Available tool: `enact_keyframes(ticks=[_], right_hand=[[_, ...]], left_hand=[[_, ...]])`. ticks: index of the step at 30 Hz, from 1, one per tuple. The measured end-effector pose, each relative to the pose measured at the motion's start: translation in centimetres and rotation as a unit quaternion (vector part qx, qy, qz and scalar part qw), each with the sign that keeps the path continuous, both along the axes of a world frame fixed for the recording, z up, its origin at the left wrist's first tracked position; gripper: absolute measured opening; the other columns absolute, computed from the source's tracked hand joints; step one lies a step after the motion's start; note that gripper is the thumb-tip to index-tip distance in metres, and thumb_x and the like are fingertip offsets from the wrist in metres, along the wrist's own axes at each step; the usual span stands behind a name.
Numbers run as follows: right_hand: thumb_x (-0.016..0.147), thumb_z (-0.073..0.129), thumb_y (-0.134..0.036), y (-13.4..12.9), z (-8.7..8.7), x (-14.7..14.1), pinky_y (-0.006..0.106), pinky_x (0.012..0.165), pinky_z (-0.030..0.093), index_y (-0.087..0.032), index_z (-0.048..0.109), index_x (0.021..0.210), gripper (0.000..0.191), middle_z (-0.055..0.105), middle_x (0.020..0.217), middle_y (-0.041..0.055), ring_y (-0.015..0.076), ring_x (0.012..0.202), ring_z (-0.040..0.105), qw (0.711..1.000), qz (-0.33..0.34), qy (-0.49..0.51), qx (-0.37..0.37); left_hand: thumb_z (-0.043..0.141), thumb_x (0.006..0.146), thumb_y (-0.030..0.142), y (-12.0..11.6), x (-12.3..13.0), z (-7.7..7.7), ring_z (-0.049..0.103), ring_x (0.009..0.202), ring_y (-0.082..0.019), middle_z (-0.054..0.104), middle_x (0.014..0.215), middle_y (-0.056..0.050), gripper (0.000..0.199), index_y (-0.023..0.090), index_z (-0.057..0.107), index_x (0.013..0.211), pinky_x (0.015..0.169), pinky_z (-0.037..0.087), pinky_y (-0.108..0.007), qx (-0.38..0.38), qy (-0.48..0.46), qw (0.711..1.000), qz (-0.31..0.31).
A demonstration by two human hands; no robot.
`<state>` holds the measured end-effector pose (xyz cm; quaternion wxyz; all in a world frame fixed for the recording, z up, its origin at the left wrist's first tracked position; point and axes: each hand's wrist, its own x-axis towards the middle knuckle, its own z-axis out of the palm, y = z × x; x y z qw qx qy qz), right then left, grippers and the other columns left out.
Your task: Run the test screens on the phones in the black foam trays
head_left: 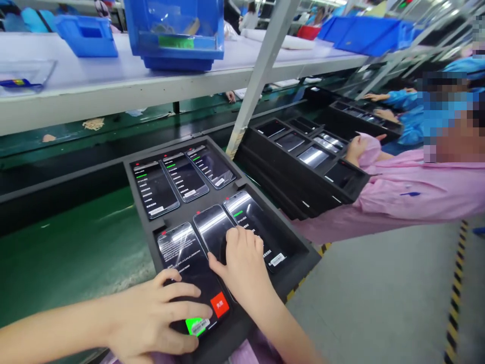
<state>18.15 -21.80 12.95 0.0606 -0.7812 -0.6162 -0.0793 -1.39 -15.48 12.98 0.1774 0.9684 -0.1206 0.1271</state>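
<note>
A black foam tray (238, 183) holds several smartphones in two rows of slots. My left hand (151, 313) has its fingers spread over the lower part of the near-left smartphone (182, 255), whose lit screen shows text, a green box and a red box. My right hand (246, 268) is closed across the middle smartphone (212, 227), thumb at its left edge and bent fingers by its right edge; the fingertips are hidden. That screen looks dark with a glare streak. Beside it, the near-right smartphone (246, 215) displays a menu and is partly covered by my right hand.
Behind the tray runs a shelf (94, 101) with blue bins (174, 30). A grey post (261, 65) rises beyond the tray. Stacked black trays (303, 167) with phones stand to the right, near a co-worker's pink sleeve (417, 187). Green conveyor surface (76, 253) lies left.
</note>
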Motion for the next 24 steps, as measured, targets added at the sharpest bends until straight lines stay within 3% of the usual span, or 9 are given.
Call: enact_keyframes(ticks=[7,12,15,17,19,22,24], right_hand=[[0.074,0.059,-0.034,0.0,-0.1,0.0,0.037,0.074,0.036,-0.015,0.046,0.082,0.025,0.05,0.079,0.0074,0.0242,0.077,0.045,1.0,0.004,-0.01,0.001],[0.074,0.06,-0.034,0.0,-0.4,0.1,0.037,0.074,0.037,-0.016,0.045,0.08,0.023,0.05,0.077,0.0068,0.0247,0.077,0.047,1.0,0.009,-0.017,0.006],[0.075,0.058,-0.033,0.0,-0.8,0.4,0.038,0.073,0.037,-0.018,0.043,0.079,0.022,0.05,0.076,0.007,0.0257,0.076,0.048,0.999,0.023,-0.031,0.022],[0.077,0.055,-0.032,-0.1,-1.2,0.7,0.039,0.073,0.037,-0.018,0.041,0.08,0.019,0.05,0.075,0.007,0.026,0.076,0.048,0.998,0.035,-0.04,0.04],[0.079,0.051,-0.033,-0.1,-1.7,1.1,0.039,0.072,0.037,-0.019,0.04,0.08,0.018,0.05,0.074,0.0069,0.0258,0.074,0.049,0.995,0.055,-0.048,0.063],[0.083,0.045,-0.038,0.0,-2.6,1.7,0.04,0.071,0.037,-0.019,0.04,0.081,0.02,0.051,0.073,0.0072,0.025,0.072,0.049,0.991,0.084,-0.055,0.094],[0.085,0.042,-0.04,0.0,-3.1,2.0,0.04,0.071,0.038,-0.018,0.041,0.08,0.022,0.052,0.073,0.0075,0.0247,0.073,0.049,0.988,0.091,-0.061,0.106]], left_hand=[[0.036,0.084,0.064,-0.3,-0.2,-0.9,0.049,0.109,-0.027,0.058,0.125,-0.004,0.049,0.029,0.061,0.106,0.093,0.028,-0.039,0.009,0.032,0.999,0.005],[0.034,0.084,0.063,-0.7,-0.4,0.2,0.049,0.106,-0.025,0.061,0.12,-0.004,0.05,0.029,0.058,0.111,0.091,0.028,-0.038,0.021,0.006,0.999,0.03],[0.036,0.084,0.062,-0.2,-0.6,0.8,0.047,0.108,-0.025,0.06,0.119,-0.005,0.048,0.03,0.058,0.113,0.092,0.028,-0.038,0.036,-0.001,0.996,0.08],[0.035,0.086,0.059,1.2,-0.7,0.7,0.045,0.11,-0.025,0.057,0.121,-0.005,0.045,0.031,0.06,0.111,0.093,0.028,-0.039,0.032,-0.022,0.987,0.157],[0.027,0.09,0.052,3.6,-1.0,0.3,0.042,0.112,-0.027,0.054,0.124,-0.006,0.045,0.031,0.063,0.107,0.094,0.027,-0.043,0.017,-0.053,0.959,0.276],[0.018,0.093,0.041,8.1,-1.7,-0.2,0.038,0.116,-0.027,0.049,0.127,-0.007,0.05,0.028,0.066,0.103,0.095,0.027,-0.048,-0.006,-0.069,0.874,0.482],[0.018,0.093,0.038,10.7,-2.2,-0.4,0.037,0.117,-0.026,0.047,0.127,-0.007,0.05,0.027,0.066,0.104,0.096,0.026,-0.05,-0.009,-0.062,0.827,0.558]])
